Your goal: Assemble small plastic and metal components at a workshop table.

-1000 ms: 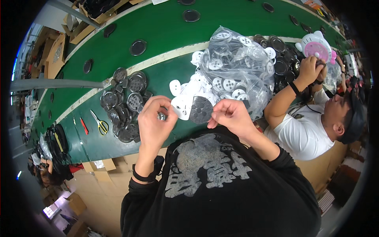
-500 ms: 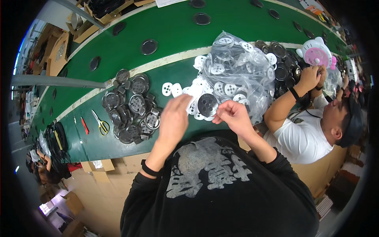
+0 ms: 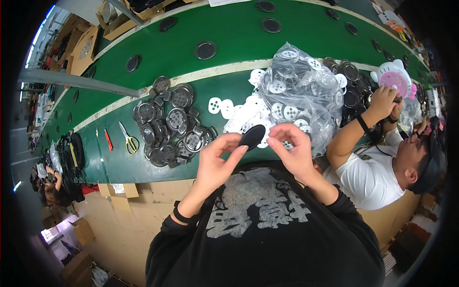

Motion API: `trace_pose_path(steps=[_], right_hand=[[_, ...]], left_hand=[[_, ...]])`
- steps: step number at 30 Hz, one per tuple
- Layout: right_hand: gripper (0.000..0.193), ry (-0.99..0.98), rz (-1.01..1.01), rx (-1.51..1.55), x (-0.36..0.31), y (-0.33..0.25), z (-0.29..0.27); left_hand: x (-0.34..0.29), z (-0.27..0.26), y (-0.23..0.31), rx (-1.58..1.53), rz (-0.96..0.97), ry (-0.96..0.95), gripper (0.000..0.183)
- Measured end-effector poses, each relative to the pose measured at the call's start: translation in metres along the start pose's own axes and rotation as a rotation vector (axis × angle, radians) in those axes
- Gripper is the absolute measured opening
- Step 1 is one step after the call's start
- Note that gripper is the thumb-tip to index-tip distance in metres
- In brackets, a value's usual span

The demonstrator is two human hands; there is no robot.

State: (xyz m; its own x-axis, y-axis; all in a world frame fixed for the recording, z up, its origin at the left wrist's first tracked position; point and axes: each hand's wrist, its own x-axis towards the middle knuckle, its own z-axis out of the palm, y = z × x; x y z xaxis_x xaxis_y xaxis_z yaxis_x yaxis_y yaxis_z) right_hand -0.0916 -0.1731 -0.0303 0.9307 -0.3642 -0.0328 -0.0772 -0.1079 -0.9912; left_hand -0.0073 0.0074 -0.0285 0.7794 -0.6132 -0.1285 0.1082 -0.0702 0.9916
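Observation:
A black round disc (image 3: 253, 137), seen tilted from its smooth face, is pinched at its lower left edge by my left hand (image 3: 217, 160). Just right of the disc, my right hand (image 3: 294, 147) has thumb and forefinger slightly apart, with nothing visible between them. Beyond both hands lie loose white round pieces with several holes (image 3: 244, 112). More of them fill a clear plastic bag (image 3: 299, 81) at the right. To the left of my hands is a heap of black discs (image 3: 174, 119), some with side tabs.
Yellow-handled scissors (image 3: 130, 142) and a red-handled tool (image 3: 108, 140) lie at left. Black discs are spaced along the green belt (image 3: 234, 36) beyond a pale rail. At right a co-worker (image 3: 373, 167) sits by another heap of black discs (image 3: 351, 98) and a pink-and-white fan (image 3: 394, 81).
My left hand has come back from the white pieces and now grips the disc. The disc has been raised toward me and tilted. My right hand's fingers have come off its edge.

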Motion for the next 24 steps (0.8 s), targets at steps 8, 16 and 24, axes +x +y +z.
trace_pose_path(steps=[8,16,24], right_hand=[[0.016,-0.135,-0.24,-0.067,0.007,-0.009,0.002],[0.014,-0.137,-0.159,0.004,0.006,-0.005,0.005],[0.011,-0.065,-0.132,0.0,0.007,0.0,0.007]], left_hand=[[-0.005,-0.014,0.004,-0.145,0.066,-0.124,0.016],[-0.005,-0.014,-0.003,-0.272,0.01,-0.096,0.013],[-0.005,-0.015,-0.004,-0.305,-0.017,-0.097,0.013]])
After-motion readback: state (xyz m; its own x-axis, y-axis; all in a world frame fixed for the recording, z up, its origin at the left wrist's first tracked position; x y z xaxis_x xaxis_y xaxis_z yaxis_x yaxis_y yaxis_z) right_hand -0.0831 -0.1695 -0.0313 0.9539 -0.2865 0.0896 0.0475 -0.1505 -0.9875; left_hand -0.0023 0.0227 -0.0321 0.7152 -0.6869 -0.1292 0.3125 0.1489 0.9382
